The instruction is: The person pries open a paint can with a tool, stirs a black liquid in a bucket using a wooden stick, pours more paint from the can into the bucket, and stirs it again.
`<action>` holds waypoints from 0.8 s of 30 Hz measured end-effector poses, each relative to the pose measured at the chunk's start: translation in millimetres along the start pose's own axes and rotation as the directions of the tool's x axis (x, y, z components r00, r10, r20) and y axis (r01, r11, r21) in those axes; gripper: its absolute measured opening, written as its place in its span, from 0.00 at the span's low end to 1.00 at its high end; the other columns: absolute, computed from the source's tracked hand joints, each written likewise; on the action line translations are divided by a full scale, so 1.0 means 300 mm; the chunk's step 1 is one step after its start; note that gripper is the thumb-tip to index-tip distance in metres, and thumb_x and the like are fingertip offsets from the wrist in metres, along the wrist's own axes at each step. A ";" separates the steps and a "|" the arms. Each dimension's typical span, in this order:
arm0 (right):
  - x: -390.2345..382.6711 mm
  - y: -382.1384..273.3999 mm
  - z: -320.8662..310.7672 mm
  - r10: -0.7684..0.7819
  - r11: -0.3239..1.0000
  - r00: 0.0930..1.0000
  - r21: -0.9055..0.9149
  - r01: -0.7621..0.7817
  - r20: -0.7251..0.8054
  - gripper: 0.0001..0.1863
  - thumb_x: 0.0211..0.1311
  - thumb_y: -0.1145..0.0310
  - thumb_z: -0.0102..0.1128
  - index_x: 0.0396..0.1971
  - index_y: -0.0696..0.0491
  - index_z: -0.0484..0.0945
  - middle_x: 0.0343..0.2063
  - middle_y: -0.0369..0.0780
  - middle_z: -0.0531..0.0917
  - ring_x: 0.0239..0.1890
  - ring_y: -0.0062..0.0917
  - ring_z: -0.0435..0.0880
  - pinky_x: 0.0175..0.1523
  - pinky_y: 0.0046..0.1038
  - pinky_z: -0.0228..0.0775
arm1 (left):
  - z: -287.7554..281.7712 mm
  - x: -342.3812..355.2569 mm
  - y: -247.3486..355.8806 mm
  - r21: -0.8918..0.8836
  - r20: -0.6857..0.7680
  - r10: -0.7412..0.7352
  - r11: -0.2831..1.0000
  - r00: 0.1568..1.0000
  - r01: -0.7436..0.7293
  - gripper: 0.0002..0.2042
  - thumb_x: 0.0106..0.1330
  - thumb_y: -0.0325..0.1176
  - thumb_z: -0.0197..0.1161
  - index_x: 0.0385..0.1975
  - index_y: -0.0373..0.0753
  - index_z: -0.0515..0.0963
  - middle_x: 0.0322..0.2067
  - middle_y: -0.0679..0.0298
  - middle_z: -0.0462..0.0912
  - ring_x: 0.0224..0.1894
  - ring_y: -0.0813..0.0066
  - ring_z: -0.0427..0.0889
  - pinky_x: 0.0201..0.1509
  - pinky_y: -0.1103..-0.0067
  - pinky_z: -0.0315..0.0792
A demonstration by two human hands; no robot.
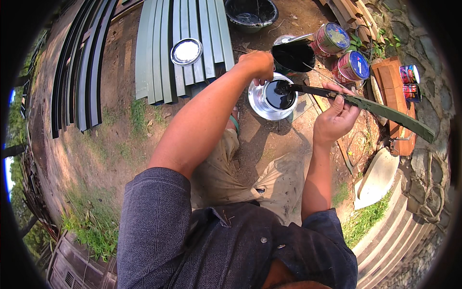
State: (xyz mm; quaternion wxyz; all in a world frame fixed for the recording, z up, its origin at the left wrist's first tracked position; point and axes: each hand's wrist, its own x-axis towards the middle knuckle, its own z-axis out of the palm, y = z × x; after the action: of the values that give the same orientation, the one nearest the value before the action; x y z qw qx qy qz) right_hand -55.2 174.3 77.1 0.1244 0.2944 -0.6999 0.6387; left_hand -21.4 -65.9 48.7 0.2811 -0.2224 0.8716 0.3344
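Observation:
My left hand (257, 67) is closed at the back rim of an open metal paint can (262, 108) of dark liquid; what its fingers hold is hidden. My right hand (337, 108) grips a long flat stick (390, 116), stained dark green, whose far end reaches into the can's mouth. Just behind the can stands a dark, paint-coated bucket (293, 58) with a flat tool lying across its top.
Metal strips (151, 48) with a round lid (186, 50) lie ahead-left, darker lengths (82, 72) farther left. A black basin (250, 14) stands ahead. Paint tins (349, 67), wood boards (402, 125) and a stone edge (433, 183) line the right, above steps (387, 221).

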 end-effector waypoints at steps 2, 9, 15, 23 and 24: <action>-0.058 0.056 0.035 -0.037 0.999 0.998 0.024 0.035 0.048 0.09 0.86 0.74 0.50 0.57 0.63 0.70 0.45 0.49 0.90 0.50 0.33 0.92 0.59 0.31 0.82 | 0.005 0.005 0.000 -0.011 -0.004 0.003 1.000 1.000 -0.003 0.06 0.70 0.34 0.69 0.39 0.44 0.92 0.35 0.70 0.96 0.39 0.77 0.96 0.52 0.72 0.86; -0.140 0.141 0.140 -0.022 0.998 0.987 0.053 0.014 0.161 0.06 0.85 0.76 0.52 0.47 0.60 0.78 0.42 0.45 0.89 0.47 0.33 0.90 0.56 0.32 0.81 | 0.005 0.009 -0.006 -0.004 0.008 0.011 1.000 1.000 -0.011 0.06 0.70 0.34 0.70 0.39 0.44 0.92 0.35 0.70 0.96 0.39 0.76 0.96 0.51 0.72 0.87; -0.091 0.150 0.105 0.082 0.978 0.908 0.141 -0.153 0.412 0.05 0.86 0.76 0.50 0.51 0.60 0.75 0.38 0.43 0.89 0.44 0.30 0.91 0.55 0.32 0.81 | -0.005 -0.006 0.009 0.004 0.014 -0.014 1.000 1.000 0.014 0.06 0.70 0.34 0.70 0.39 0.43 0.92 0.35 0.70 0.96 0.39 0.76 0.96 0.51 0.72 0.87; 0.012 0.085 0.095 -0.076 0.996 0.852 0.086 0.037 0.518 0.05 0.83 0.78 0.52 0.50 0.59 0.77 0.39 0.42 0.90 0.43 0.31 0.92 0.52 0.31 0.83 | -0.005 0.004 0.010 0.006 0.017 -0.018 1.000 1.000 0.018 0.07 0.70 0.35 0.70 0.40 0.44 0.92 0.36 0.70 0.96 0.39 0.76 0.96 0.53 0.71 0.86; 0.017 0.097 0.102 -0.090 0.994 0.833 0.095 0.045 0.546 0.05 0.83 0.79 0.53 0.51 0.59 0.77 0.40 0.42 0.90 0.44 0.32 0.93 0.52 0.31 0.83 | -0.002 0.002 0.011 -0.001 0.013 -0.011 1.000 1.000 0.011 0.07 0.70 0.35 0.70 0.40 0.44 0.92 0.36 0.70 0.96 0.39 0.76 0.96 0.52 0.71 0.86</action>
State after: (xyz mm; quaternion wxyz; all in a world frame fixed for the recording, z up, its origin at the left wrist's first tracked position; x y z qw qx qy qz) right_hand -69.7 143.7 51.6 -0.0708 0.4943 -0.6699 0.5495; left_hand -23.9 -64.3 50.2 0.2885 -0.2253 0.8683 0.3347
